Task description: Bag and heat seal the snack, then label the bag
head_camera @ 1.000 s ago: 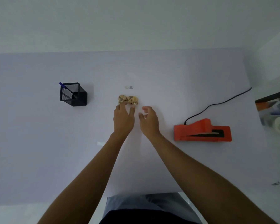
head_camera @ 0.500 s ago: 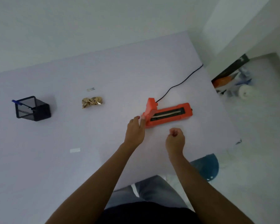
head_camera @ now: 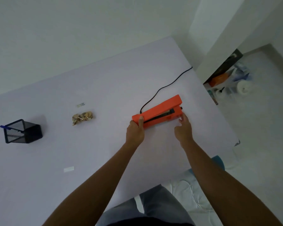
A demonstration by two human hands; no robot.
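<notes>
An orange heat sealer [head_camera: 160,110] lies on the pale table [head_camera: 88,160], its black cord [head_camera: 162,88] running off toward the far right edge. My left hand [head_camera: 135,131] grips the sealer's left end, thumb on top. My right hand [head_camera: 183,128] touches its right end with loosely bent fingers. A small clear bag of brownish snacks [head_camera: 82,117] lies to the left, apart from both hands. A small white label [head_camera: 69,169] lies on the table nearer to me.
A black mesh pen holder [head_camera: 23,131] with a blue pen [head_camera: 4,127] stands at the far left. A tiny slip [head_camera: 80,104] lies behind the snack bag. The table's right edge is close to the sealer; clutter [head_camera: 227,82] sits on the floor beyond.
Both hands left the snack bag and moved right to the sealer. My left hand now grips its left end, my right hand has opened onto its right end, and the sealer has turned.
</notes>
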